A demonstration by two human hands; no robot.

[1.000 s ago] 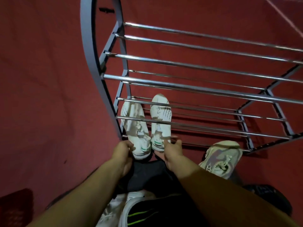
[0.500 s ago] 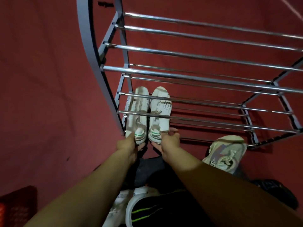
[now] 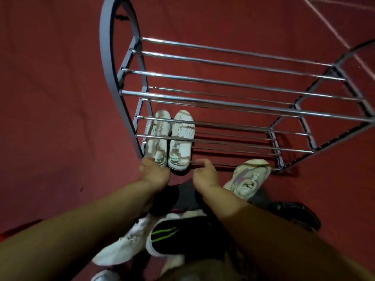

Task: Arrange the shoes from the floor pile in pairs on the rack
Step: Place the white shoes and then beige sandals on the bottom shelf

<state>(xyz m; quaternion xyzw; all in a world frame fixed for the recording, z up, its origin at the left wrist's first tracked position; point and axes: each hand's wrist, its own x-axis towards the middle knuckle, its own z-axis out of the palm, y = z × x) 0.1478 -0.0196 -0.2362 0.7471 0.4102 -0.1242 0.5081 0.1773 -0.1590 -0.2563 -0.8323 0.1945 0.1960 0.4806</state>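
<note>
A pair of white sneakers with green heel stripes, left one (image 3: 157, 136) and right one (image 3: 181, 138), stands side by side at the left end of the bottom tier of the metal shoe rack (image 3: 233, 102), toes pointing away. My left hand (image 3: 155, 173) rests against the left sneaker's heel and holds nothing. Just right of the pair, my right hand (image 3: 205, 173) hovers by the front bar, fingers loosely curled and empty. The floor pile lies under my arms: a black shoe with green stripes (image 3: 168, 234), a white sneaker (image 3: 123, 246) and a dark shoe (image 3: 182, 195).
A pale sneaker with purple accents (image 3: 247, 179) lies on the red floor by the rack's front bar, right of my right hand. A black shoe (image 3: 294, 213) sits further right. The upper tiers and the right part of the bottom tier hold no shoes.
The white pair has slid deeper onto the bottom tier, toes away. My right hand has let go of the right sneaker's heel and moved off to its right.
</note>
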